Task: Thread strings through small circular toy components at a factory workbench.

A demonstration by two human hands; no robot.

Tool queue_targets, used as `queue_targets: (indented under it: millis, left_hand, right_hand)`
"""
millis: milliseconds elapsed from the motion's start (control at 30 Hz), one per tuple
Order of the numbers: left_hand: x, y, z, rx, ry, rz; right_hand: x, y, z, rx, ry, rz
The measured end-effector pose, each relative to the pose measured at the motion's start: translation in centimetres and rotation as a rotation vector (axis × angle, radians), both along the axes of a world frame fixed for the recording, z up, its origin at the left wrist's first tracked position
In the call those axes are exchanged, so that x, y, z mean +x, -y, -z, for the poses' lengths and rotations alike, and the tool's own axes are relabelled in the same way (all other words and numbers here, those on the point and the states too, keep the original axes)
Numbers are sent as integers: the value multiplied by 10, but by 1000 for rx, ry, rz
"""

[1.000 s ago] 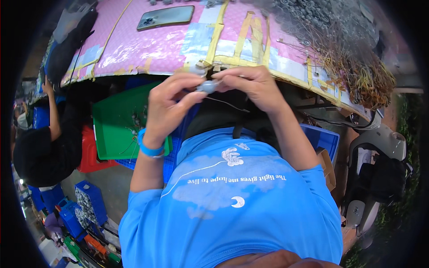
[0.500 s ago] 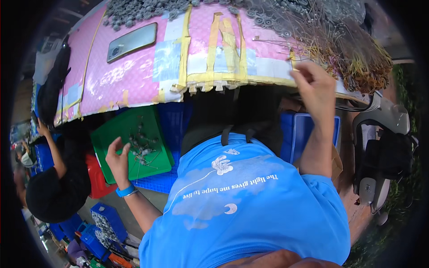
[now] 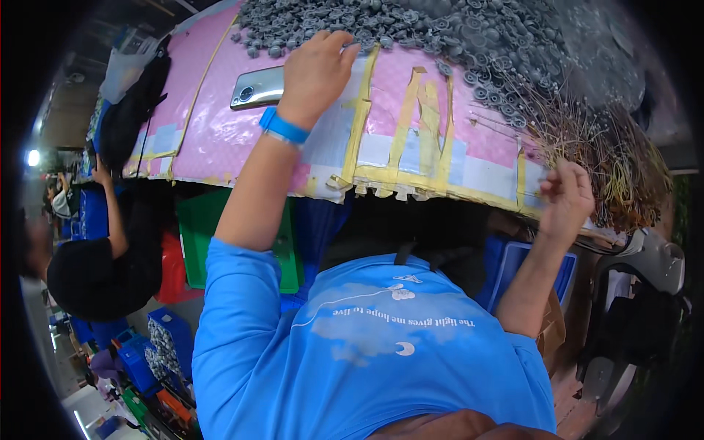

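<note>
My left hand (image 3: 319,77) reaches across the table to the near edge of a heap of small grey round plastic parts (image 3: 367,26). Its fingers are bent and pressed together; whatever they hold is hidden. At the right, my right hand (image 3: 566,194) is curled at the table's front edge, thumb against fingers, beside a bundle of thin wire stems (image 3: 616,165) with yellowish and brown ends. I cannot make out what lies in that pinch. Under my left forearm, a green tray (image 3: 196,242) is partly covered.
A phone (image 3: 258,87) lies beside my left wrist on the pink, tape-patched tabletop (image 3: 205,117). Blue crates (image 3: 506,268) stand below the table. To the left, a person in black (image 3: 106,279) sits near a red stool (image 3: 171,268). A scooter (image 3: 634,293) is parked at the right.
My left hand has gone from over the green tray, fingers apart, up to the grey parts. My right hand stays by the wire stems, its fingers more curled. The view has shifted.
</note>
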State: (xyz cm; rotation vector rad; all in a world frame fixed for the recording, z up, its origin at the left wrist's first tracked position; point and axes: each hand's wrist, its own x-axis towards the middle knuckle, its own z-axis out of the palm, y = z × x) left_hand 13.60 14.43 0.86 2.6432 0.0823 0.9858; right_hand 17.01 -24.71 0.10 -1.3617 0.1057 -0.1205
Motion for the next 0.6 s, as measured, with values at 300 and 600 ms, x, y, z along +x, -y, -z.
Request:
queue_targets:
  millis: [300, 600]
  left_hand:
    - [-7, 16, 1, 198, -188, 12]
    - [-101, 105, -8, -1489, -256, 435]
  right_hand:
    - [-40, -42, 0, -148, -15, -396]
    - [-80, -46, 13, 146, -6, -414]
